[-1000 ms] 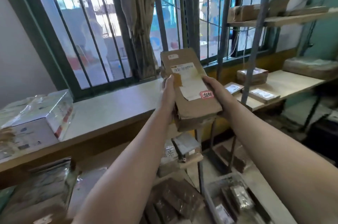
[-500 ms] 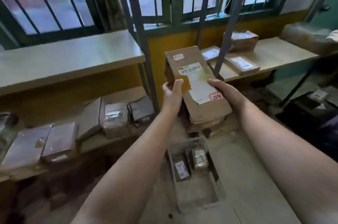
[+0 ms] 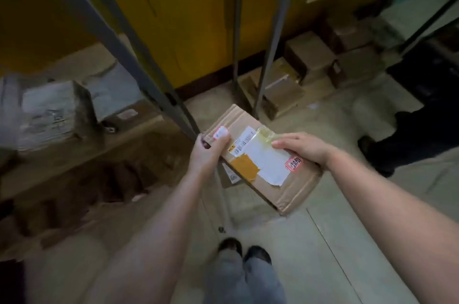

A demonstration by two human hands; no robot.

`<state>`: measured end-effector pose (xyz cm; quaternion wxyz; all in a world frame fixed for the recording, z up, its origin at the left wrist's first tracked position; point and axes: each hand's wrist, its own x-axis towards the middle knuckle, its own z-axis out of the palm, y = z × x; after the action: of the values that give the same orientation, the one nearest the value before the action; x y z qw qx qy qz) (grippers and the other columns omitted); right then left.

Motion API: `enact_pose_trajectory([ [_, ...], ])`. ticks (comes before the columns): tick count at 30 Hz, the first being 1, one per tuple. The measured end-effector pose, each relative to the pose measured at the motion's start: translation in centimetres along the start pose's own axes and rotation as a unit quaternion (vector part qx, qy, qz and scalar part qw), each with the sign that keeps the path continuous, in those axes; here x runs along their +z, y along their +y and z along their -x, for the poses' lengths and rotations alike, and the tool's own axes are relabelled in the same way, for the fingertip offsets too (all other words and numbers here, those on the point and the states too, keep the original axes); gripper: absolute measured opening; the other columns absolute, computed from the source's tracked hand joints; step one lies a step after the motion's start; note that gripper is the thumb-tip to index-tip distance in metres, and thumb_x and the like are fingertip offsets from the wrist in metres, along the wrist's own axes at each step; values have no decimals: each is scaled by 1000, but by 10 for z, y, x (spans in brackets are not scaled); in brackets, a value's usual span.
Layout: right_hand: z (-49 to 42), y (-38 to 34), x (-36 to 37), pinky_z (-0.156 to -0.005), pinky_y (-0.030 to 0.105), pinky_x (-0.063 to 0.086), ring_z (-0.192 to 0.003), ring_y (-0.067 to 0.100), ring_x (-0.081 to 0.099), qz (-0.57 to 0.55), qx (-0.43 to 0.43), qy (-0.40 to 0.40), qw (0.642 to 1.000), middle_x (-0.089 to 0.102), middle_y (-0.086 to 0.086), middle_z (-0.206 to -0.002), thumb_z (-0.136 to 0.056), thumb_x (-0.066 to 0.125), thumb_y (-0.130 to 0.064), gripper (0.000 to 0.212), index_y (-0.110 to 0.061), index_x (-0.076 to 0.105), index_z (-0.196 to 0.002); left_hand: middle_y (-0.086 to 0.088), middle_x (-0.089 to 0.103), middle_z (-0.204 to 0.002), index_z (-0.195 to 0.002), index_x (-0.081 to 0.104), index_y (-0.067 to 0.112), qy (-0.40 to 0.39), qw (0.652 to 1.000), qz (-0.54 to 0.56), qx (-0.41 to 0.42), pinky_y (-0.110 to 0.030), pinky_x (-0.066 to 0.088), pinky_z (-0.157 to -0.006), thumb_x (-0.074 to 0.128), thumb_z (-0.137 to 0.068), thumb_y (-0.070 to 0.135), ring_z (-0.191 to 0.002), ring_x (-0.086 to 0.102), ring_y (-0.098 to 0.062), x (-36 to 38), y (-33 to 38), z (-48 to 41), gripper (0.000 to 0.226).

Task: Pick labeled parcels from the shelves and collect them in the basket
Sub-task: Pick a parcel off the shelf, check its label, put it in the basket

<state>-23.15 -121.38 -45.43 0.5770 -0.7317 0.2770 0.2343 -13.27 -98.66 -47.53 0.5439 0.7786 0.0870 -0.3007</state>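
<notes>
- Parcel [image 3: 260, 162] at centre: left hand [image 3: 206, 152] on its left end, right hand [image 3: 305, 148] on its right edge.
- Basket [image 3: 238, 207] on floor, under parcel.
- Shelf [image 3: 139, 130] left, bearing packages [image 3: 54, 115].
- Boxes [image 3: 308, 55] on floor, behind right.

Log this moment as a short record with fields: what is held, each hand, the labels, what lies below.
held: cardboard parcel, tilted, above the floor
left hand: grips its left corner, thumb on top
right hand: grips its right edge, fingers over the top
labels: white shipping label; red sticker beside the right hand
below: basket, mostly hidden by the parcel
left side: shelf with a wrapped parcel
</notes>
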Motion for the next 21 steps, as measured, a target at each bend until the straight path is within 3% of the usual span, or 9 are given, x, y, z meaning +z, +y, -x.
enact_pose_trajectory([
  [3,-52,40,11,-83,10,45,-95,5,65,112,6,-20,993,70,-16,-103,-97,58,-41,15,-38,69,-107,9,64,-101,-112,54,20,35,999,-15,-33,-10,45,-60,69,-87,47,-81,57,3,23,-65,-39,39],
  [6,-101,82,26,-81,24,49,-74,7,64,206,6,-56,977,71,3,-104,-100,52,-43,28,-29,68,-119,10,67,-103,-111,56,25,59,995,-2,-84,-33,55,-86,72,-75,65,-91,65,-8,44,-141,-63,56],
  [8,-133,110,37,-80,31,50,-59,-3,60,247,5,-79,966,70,5,-102,-101,52,-38,30,-23,67,-123,6,70,-108,-118,58,25,64,991,-15,-119,-44,55,-92,70,-69,73,-98,68,-17,57,-190,-78,70],
  [10,-161,142,47,-75,25,46,-68,-5,58,271,19,-97,958,68,-7,-102,-101,53,-33,29,-24,67,-124,2,66,-111,-123,54,18,40,987,-57,-143,-38,53,-88,67,-80,64,-98,64,-19,69,-230,-91,63],
  [12,-188,176,58,-82,25,48,-90,6,61,285,26,-113,951,69,-8,-116,-101,55,-32,30,-22,69,-125,1,66,-105,-113,57,14,19,980,-111,-162,-30,48,-72,65,-86,58,-90,62,-17,76,-264,-108,52],
  [15,-221,218,78,-79,24,51,-96,13,61,281,33,-124,951,67,-2,-119,-100,56,-31,30,-22,69,-126,4,69,-94,-98,62,17,-11,978,-164,-132,-21,43,-57,70,-86,48,-77,62,-5,81,-303,-139,35],
  [17,-239,239,91,-65,13,45,-87,8,55,276,32,-132,951,61,-6,-113,-101,56,-27,30,-22,66,-128,13,65,-99,-115,54,19,-39,980,-171,-90,-15,45,-57,75,-85,35,-81,61,0,84,-320,-156,41],
  [19,-255,257,102,-65,16,44,-92,11,55,294,22,-141,945,63,-3,-119,-101,56,-28,31,-25,65,-130,15,59,-113,-133,46,24,-67,977,-195,-45,-13,46,-67,77,-84,28,-97,58,-3,89,-327,-171,58],
  [21,-270,273,111,-71,25,45,-97,14,56,304,17,-141,942,66,2,-126,-100,57,-28,30,-27,66,-129,7,53,-130,-137,49,22,-90,953,-289,18,-23,50,-86,73,-86,32,-115,53,-12,94,-338,-190,57],
])
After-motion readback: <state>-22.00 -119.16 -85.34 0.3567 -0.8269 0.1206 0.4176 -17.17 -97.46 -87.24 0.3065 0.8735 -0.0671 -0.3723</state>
